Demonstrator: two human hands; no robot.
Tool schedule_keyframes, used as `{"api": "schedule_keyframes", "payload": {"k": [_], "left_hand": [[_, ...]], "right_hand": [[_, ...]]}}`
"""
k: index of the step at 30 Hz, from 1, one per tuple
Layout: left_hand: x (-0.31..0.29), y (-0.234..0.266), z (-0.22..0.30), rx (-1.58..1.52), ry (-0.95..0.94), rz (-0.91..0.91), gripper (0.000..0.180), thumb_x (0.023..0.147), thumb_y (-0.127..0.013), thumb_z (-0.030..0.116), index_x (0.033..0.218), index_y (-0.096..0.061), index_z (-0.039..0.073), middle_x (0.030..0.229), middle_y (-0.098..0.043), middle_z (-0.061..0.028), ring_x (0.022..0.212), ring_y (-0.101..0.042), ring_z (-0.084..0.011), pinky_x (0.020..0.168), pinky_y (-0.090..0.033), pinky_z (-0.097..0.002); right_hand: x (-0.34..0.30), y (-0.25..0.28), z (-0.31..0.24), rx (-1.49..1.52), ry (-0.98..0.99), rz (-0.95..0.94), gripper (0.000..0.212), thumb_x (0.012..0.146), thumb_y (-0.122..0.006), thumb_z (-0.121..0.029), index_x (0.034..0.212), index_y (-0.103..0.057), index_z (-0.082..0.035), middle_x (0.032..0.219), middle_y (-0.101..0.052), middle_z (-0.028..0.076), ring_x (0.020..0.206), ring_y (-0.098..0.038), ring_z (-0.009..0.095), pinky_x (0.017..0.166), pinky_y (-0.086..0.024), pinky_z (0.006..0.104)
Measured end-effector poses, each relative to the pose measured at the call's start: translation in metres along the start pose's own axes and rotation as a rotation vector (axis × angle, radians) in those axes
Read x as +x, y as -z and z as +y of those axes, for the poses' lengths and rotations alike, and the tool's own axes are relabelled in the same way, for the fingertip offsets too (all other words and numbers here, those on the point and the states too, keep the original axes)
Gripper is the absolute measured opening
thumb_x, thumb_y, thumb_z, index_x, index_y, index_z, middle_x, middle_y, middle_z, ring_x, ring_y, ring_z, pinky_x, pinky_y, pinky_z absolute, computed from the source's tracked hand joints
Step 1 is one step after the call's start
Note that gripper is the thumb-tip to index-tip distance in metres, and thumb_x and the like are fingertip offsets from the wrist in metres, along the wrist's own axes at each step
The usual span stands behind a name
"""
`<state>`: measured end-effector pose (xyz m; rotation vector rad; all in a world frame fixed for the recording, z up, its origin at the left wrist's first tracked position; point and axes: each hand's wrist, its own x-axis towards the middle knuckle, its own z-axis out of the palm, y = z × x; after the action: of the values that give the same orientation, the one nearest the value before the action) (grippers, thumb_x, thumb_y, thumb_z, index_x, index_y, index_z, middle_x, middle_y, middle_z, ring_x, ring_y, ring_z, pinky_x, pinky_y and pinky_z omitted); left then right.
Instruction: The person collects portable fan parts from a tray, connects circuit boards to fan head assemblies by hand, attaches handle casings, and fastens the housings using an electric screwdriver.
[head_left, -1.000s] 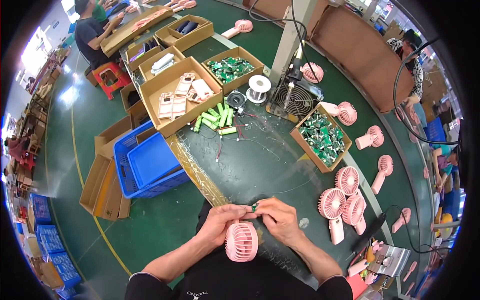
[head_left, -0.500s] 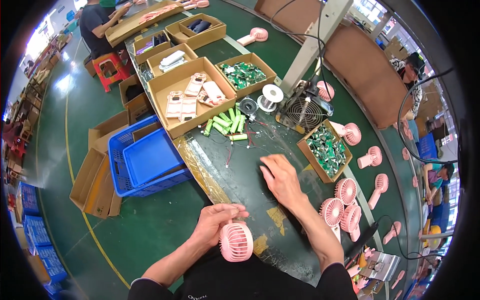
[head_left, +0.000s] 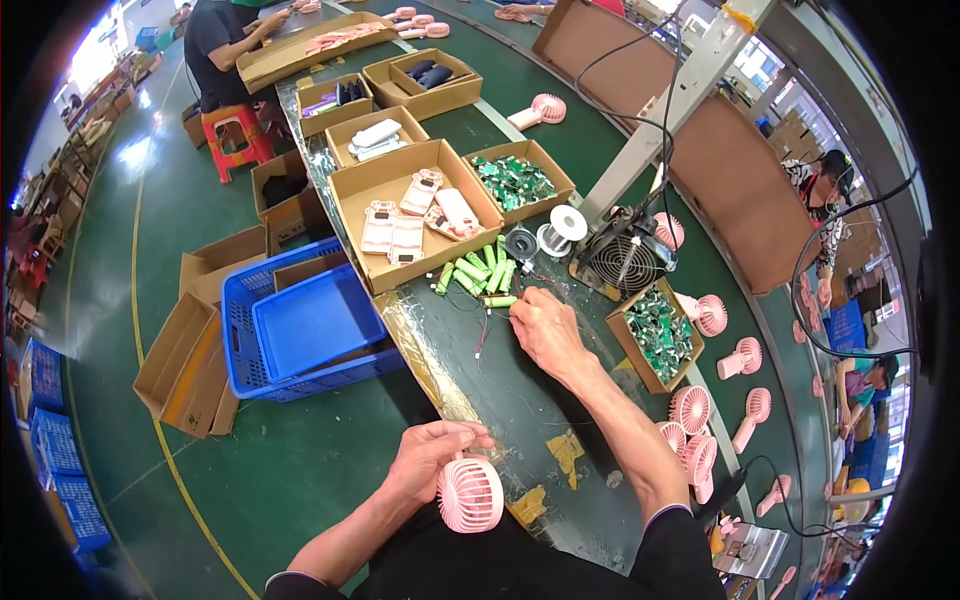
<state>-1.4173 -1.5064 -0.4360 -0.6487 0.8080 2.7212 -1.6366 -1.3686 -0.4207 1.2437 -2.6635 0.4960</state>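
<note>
My left hand [head_left: 432,462] is closed around the narrow handle of a pink handheld fan [head_left: 470,496], whose round slatted cage hangs toward me, close to my body. My right hand [head_left: 548,332] reaches forward over the dark bench. Its fingers are bent together at the end of a green cylindrical battery [head_left: 497,301], which lies in front of a loose pile of green batteries [head_left: 478,268] with thin wires. The fingertips are partly hidden, so whether they grip the battery or a wire cannot be made out.
A cardboard box [head_left: 345,185] of pink fan shells stands beyond the batteries. Green circuit boards fill two boxes, one of them a smaller box [head_left: 612,322] on the right. Nearby are a solder spool [head_left: 567,225], a black fume fan [head_left: 625,262], several pink fans [head_left: 690,408] and a blue crate [head_left: 235,345].
My right hand has moved forward to the batteries, and its fingers have drawn closer together. The left hand still holds the fan. The whole view has shifted slightly.
</note>
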Motion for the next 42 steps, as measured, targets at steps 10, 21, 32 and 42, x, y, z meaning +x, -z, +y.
{"api": "schedule_keyframes", "payload": {"k": [10, 21, 32, 42], "left_hand": [[0.027, -0.044, 0.006, 0.201, -0.022, -0.105, 0.011, 0.088, -0.06, 0.0, 0.09, -0.065, -0.009, 0.122, -0.056, -0.0205, 0.095, -0.066, -0.0269, 0.078, -0.059, -0.0391], [0.05, -0.097, 0.001, 0.339, -0.112, -0.249, 0.012, 0.088, -0.058, -0.001, 0.09, -0.064, -0.011, 0.136, -0.045, -0.0238, 0.095, -0.066, -0.025, 0.077, -0.06, -0.0358], [0.052, -0.09, -0.01, 0.392, -0.046, -0.187, 0.008, 0.086, -0.062, -0.002, 0.087, -0.065, -0.009, 0.107, -0.061, -0.0187, 0.09, -0.066, -0.0243, 0.073, -0.061, -0.0358], [0.043, -0.113, 0.023, 1.102, -0.106, -0.264, 0.013, 0.085, -0.059, 0.0, 0.085, -0.064, -0.012, 0.093, -0.066, -0.0134, 0.081, -0.067, -0.0163, 0.07, -0.056, -0.0279]], "right_hand": [[-0.07, 0.088, -0.006, 0.714, -0.367, 0.457, 0.008, 0.081, -0.067, 0.001, 0.089, -0.069, 0.0, 0.08, -0.066, 0.006, 0.07, -0.061, 0.013, 0.06, -0.048, 0.0267], [-0.131, 0.076, -0.009, 1.538, -0.563, 0.475, 0.014, 0.093, -0.06, -0.011, 0.097, -0.059, 0.003, 0.088, -0.065, 0.013, 0.071, -0.06, 0.014, 0.053, -0.047, 0.0236], [-0.162, 0.071, 0.002, 1.468, -0.52, 0.359, 0.012, 0.089, -0.064, -0.005, 0.096, -0.067, 0.004, 0.092, -0.065, 0.014, 0.068, -0.059, 0.015, 0.054, -0.048, 0.0254], [-0.144, 0.117, -0.003, 0.488, -0.003, 0.002, 0.021, 0.077, -0.072, -0.01, 0.095, -0.068, 0.001, 0.097, -0.065, 0.011, 0.088, -0.061, 0.027, 0.075, -0.05, 0.036]]}}
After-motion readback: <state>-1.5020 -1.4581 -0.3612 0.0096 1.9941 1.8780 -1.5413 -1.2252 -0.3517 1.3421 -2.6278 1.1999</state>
